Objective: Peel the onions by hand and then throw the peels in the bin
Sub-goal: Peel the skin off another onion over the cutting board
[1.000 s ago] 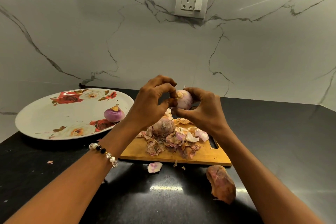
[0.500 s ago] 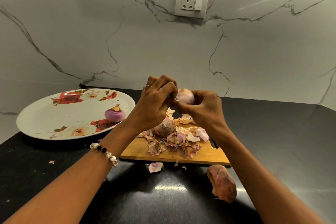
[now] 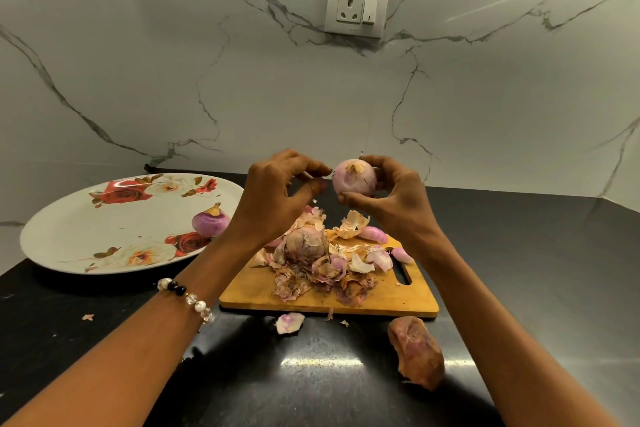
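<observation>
My right hand (image 3: 391, 198) grips a peeled pale-purple onion (image 3: 354, 177) above the wooden cutting board (image 3: 388, 302). My left hand (image 3: 277, 191) hovers just left of the onion with curved fingers, thumb and forefinger slightly apart, not touching it. A tiny scrap of skin (image 3: 315, 200) drops below its fingertips. A heap of dry onion peels (image 3: 322, 270) covers the board, and an unpeeled onion (image 3: 306, 243) sits in it. Another peeled onion (image 3: 210, 221) lies on the floral plate (image 3: 69, 263).
A large loose peel (image 3: 415, 350) and a small pale piece (image 3: 290, 322) lie on the black counter in front of the board. A tiny flake (image 3: 87, 316) lies at the left. A wall socket (image 3: 356, 7) sits on the marble backsplash. No bin is in view.
My left hand has pulled away leftward from the onion and its fingers have loosened. The onion in my right hand now shows its peeled top, and a scrap falls.
</observation>
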